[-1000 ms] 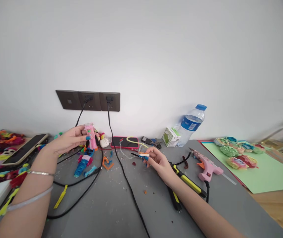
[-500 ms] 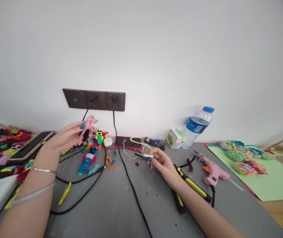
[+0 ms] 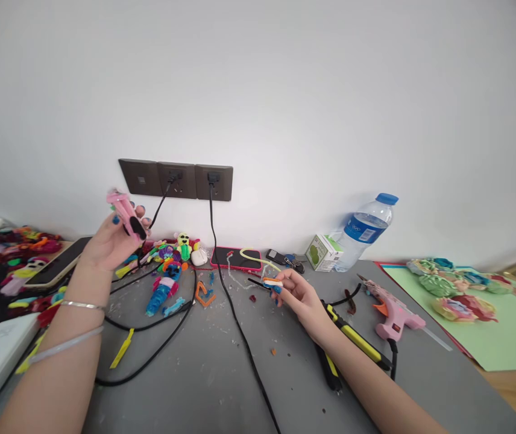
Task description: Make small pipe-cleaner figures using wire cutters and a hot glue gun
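Pink piece [image 3: 126, 212]: raised in your left hand [image 3: 108, 244], well above the table [image 3: 185, 374], tilted, with a black oval [image 3: 137, 228] at its lower end.
Left hand: your fingers are wrapped around the pink piece, blue nails showing.
Orange-and-white piece [image 3: 272, 281]: at your right hand's [image 3: 301, 299] fingertips, a thin black strand [image 3: 258, 283] jutting out beside it.
Right hand: thumb and fingers pinch the orange-and-white piece; whether the hand rests on the table, you can't tell from here.
Black cable [image 3: 240, 336]: runs down between your two hands, which are well apart.
Step in hand: probably looking over the pink piece while the other piece waits in your pinch.
Next move: seems to call for a light hold, so neither soft-looking piece gets squashed.
Glue gun [image 3: 393, 318]: lies right of your right hand, touched by neither.
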### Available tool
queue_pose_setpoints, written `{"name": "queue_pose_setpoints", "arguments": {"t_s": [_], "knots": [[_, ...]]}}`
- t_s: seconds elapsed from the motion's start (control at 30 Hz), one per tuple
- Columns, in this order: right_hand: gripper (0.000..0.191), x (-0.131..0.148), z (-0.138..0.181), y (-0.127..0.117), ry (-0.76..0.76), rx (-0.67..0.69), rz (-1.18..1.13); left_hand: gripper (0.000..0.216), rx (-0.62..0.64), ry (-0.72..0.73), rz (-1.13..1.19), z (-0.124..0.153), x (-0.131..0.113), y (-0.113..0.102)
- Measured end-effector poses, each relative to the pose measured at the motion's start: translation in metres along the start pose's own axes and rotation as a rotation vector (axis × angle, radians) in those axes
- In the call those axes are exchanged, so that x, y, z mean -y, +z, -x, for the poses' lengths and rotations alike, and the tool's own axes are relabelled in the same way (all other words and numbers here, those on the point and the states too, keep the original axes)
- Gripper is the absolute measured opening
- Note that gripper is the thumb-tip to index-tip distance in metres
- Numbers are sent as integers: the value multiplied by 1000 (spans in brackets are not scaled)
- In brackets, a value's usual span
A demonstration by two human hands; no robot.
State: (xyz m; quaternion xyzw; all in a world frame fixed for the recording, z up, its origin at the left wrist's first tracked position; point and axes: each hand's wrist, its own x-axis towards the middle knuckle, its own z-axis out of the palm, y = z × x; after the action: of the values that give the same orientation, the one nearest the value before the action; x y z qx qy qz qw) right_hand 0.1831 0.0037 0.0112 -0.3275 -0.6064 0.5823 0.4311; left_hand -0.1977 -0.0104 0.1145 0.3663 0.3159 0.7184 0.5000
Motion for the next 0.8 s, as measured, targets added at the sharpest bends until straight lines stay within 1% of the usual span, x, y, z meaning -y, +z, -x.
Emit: {"name": "queue_pose_setpoints", "arguments": {"t_s": [0.1, 0.13, 0.2, 0.27, 0.3, 0.37, 0.43, 0.5, 0.6, 0.67, 0.7, 0.77, 0.8], "knots": [[32, 1, 0, 1, -3, 4, -10, 30, 8, 82, 87, -3, -6, -4], [32, 1, 0, 1, -5, 2, -15, 26, -14, 114, 96, -5, -10, -7], [32, 1, 0, 1, -4, -4, -17, 15, -113, 198, 50, -8, -17, -17], [32, 1, 0, 0, 2, -6, -11, 13, -225, 166, -118, -10, -25, -32], [32, 1, 0, 0, 4, -6, -7, 14, -273, 127, -231, -9, -29, -39], [32, 1, 0, 0, 6, -5, -2, 17, -366, 3, -446, -7, -35, -55], [32, 2, 0, -1, 7, -6, 6, 17, -389, -126, -616, -4, -37, -66], [31, 2, 0, -1, 5, -5, 12, 17, -412, -263, -827, -1, -37, -71], [31, 2, 1, -1, 4, 2, 8, 21, -434, -389, -1127, 0, -33, -76], [30, 1, 1, -1, 8, 2, 1, 21, -419, -416, -1280, -2, -33, -83], [30, 1, 1, -1, 11, -1, -3, 19, -420, -408, -1367, -3, -33, -88], [29, 0, 1, -1, 16, -7, -10, 13, -441, -327, -1574, -5, -35, -101], [28, 0, 1, -1, 17, -8, -11, 8, -473, -229, -1683, -6, -36, -108]]}}
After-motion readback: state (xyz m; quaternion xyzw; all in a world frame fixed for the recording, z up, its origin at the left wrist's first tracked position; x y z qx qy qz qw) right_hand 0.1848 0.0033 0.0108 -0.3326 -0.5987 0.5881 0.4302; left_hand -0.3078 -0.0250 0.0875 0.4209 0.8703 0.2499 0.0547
